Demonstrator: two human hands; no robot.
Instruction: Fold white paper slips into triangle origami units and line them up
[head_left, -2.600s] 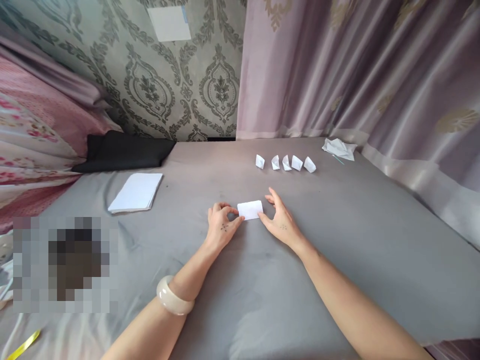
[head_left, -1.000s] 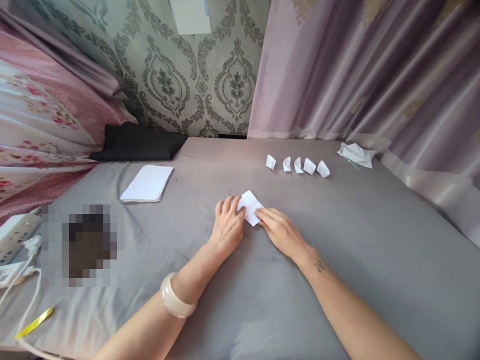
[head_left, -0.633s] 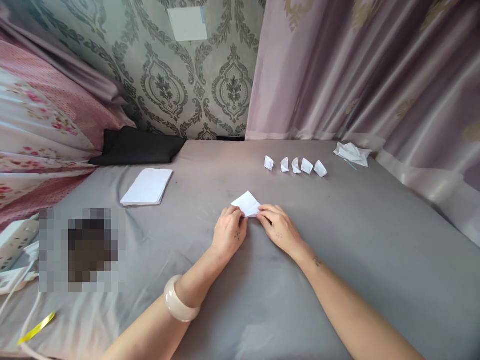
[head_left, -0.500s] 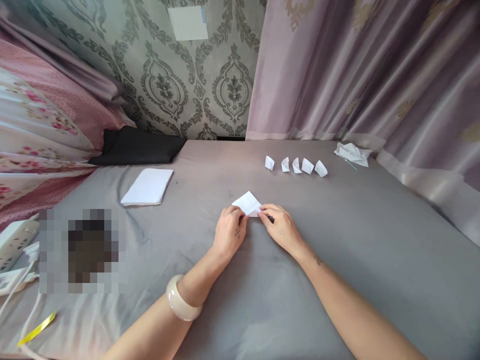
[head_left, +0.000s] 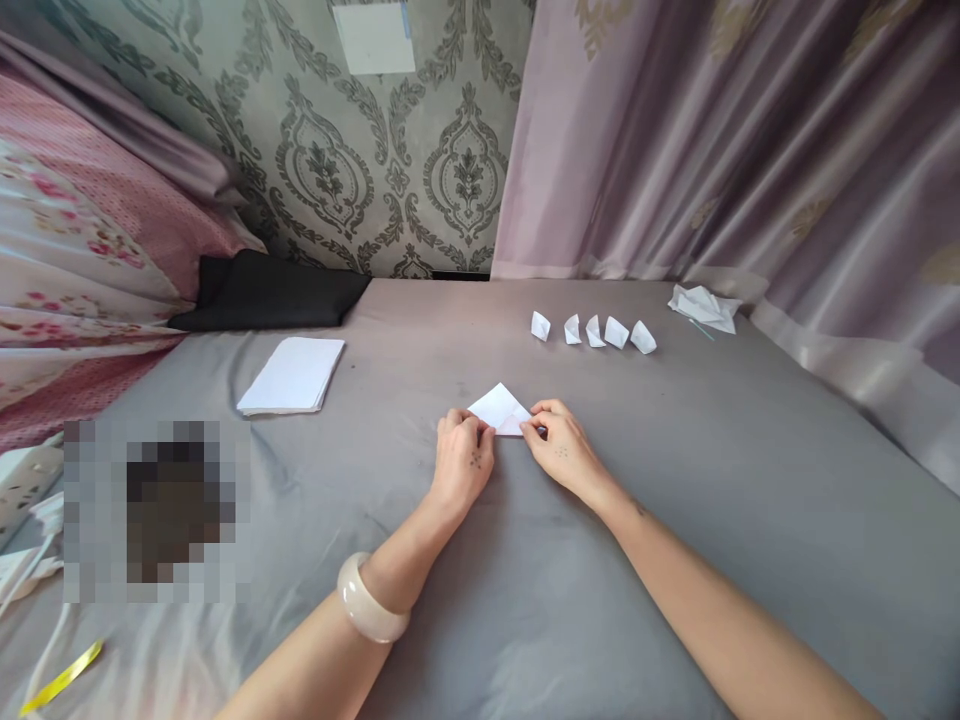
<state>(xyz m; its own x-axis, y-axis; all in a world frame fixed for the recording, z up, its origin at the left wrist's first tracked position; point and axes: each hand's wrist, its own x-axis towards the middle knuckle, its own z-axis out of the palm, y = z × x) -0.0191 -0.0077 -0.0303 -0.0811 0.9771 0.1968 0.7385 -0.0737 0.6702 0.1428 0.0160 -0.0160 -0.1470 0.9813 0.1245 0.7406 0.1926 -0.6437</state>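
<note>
A sheet of white paper [head_left: 500, 404], folded to a triangle with its point away from me, lies on the grey cloth surface. On its left lower corner my left hand [head_left: 463, 455] is closed, fingers pinching the near edge. My right hand [head_left: 564, 445] pinches the right lower corner between thumb and fingers. Beyond it, to the right, stand several small folded paper pieces [head_left: 595, 331] in a row. A stack of white paper [head_left: 294, 375] lies off to the left.
Crumpled white paper [head_left: 705, 306] lies at the far right beside a thin stick [head_left: 703, 330]. A black folded cloth [head_left: 277, 292] sits at the back left. At the left edge are a power strip [head_left: 26, 480], cables and a yellow strip [head_left: 61, 678]. A blurred patch hides something there.
My right hand has shifted slightly right along the paper's near edge, and the paper now shows a wider triangle. My left hand keeps its hold on the left corner.
</note>
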